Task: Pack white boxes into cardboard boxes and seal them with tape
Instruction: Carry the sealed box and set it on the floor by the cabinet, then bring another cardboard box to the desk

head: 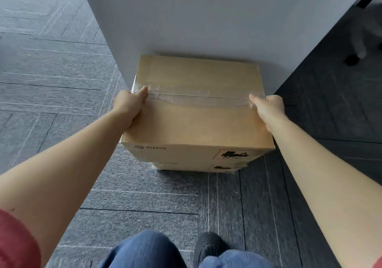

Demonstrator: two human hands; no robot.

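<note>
My fingers are dropping out of sight over the sides of the top cardboard box (198, 114). It is hiding most of the lower box (196, 165). Print on the label (234, 155) is reading too small.

I am seeing the cardboard box (198, 110) sitting on top of a second box (198, 165), the pair standing on the carpet floor (51, 77) with their far side against the wall (206, 15) behind. A strip of tape (198, 99) is running left to right across the top box's middle. My left hand (130, 104) is lying on its left edge, my right hand (266, 107) on its right edge, both at the tape's ends. My knees (148, 251) and one shoe (210, 245) are sitting nearest me, in front of the stack.
</note>
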